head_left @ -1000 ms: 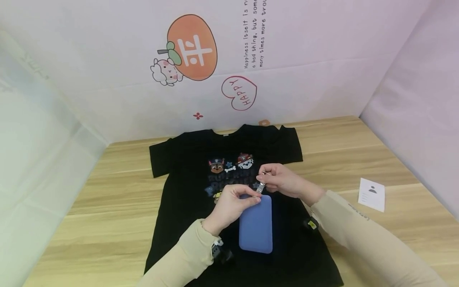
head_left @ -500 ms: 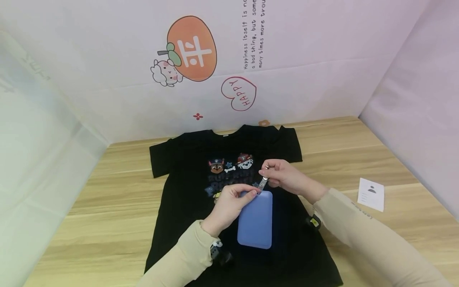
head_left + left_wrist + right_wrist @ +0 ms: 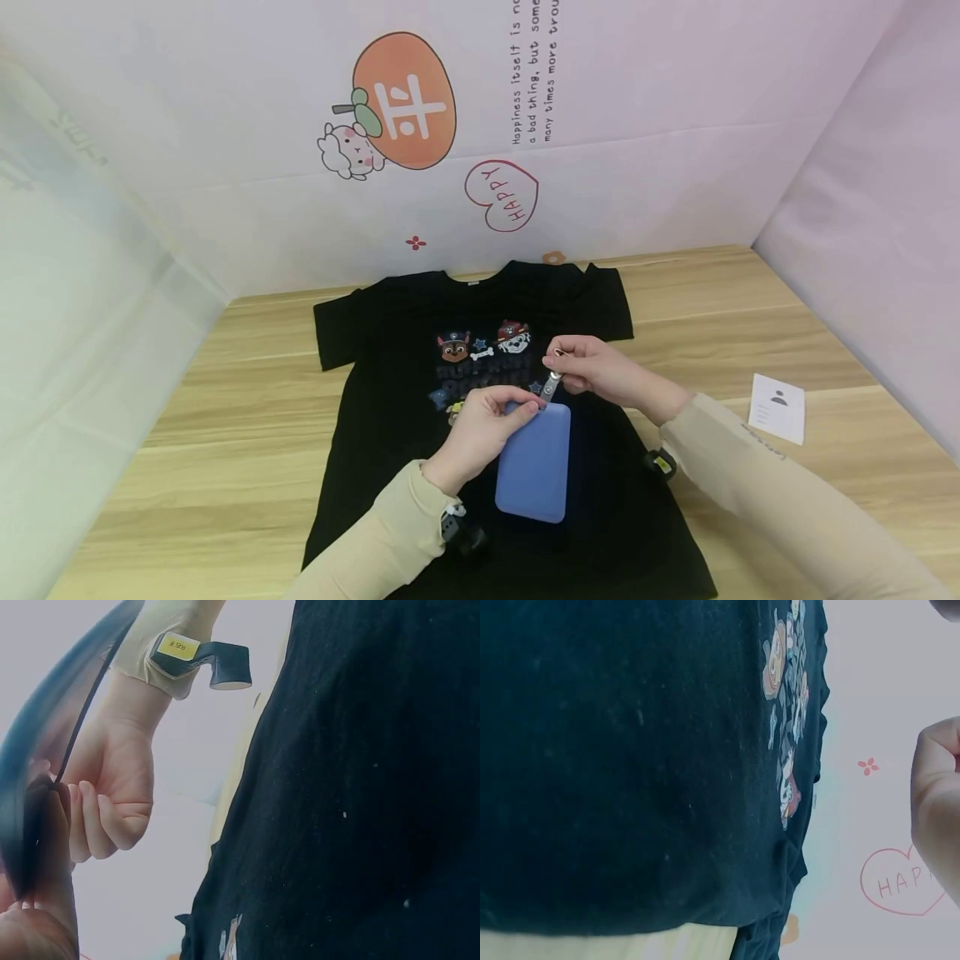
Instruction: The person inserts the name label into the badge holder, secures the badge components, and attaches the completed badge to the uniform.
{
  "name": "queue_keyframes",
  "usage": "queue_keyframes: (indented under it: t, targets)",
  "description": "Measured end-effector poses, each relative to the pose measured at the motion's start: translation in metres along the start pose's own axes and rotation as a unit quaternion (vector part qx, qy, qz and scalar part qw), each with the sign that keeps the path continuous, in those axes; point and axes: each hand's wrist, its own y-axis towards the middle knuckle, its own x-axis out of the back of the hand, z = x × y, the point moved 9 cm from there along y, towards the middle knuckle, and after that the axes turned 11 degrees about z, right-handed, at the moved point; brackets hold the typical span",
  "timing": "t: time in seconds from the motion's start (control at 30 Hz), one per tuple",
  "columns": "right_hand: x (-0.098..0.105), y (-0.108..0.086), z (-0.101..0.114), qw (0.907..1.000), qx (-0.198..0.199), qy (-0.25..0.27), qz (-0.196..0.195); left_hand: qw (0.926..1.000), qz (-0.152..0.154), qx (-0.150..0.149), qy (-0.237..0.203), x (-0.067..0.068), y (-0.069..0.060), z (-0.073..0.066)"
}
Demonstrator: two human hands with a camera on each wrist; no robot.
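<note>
A blue badge holder [image 3: 534,467] hangs above a black T-shirt [image 3: 397,458] in the head view. My left hand [image 3: 480,429] pinches its top edge between thumb and fingers. Just above that edge, my right hand [image 3: 592,371] pinches the metal end of a short strap clip [image 3: 551,387]; the clip's lower end meets the holder beside my left fingertips. In the left wrist view the badge holder [image 3: 37,727] is seen nearly edge-on, with my right hand [image 3: 112,787] behind it. How the clip joins the holder is hidden by the fingers.
The T-shirt lies spread on a wooden table [image 3: 225,433], its cartoon print facing up. A white card [image 3: 777,408] with a person icon lies to the right. A white printed cloth [image 3: 637,125] stands behind the table, with white sheets at both sides.
My right hand has risen slightly and drawn the clip up and right. The badge holder has shifted slightly up and tilted a little, its bottom going left. Both hands keep their grip.
</note>
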Motion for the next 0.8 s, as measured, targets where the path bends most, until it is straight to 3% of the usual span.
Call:
queue_keyframes:
  t: [0.2,0.47,0.8]
  targets:
    - [0.001,-0.003,0.004,0.9971,-0.015,-0.072,-0.016,0.9999,-0.005,-0.005,0.014,0.003,0.001,0.000]
    - [0.008,-0.008,0.011,0.9850,-0.021,-0.160,-0.063,0.9997,-0.017,0.020,0.000,0.006,0.003,0.004]
    - [0.008,-0.009,0.009,0.9834,-0.031,-0.167,-0.065,0.9995,-0.017,0.026,0.006,0.006,0.000,0.006]
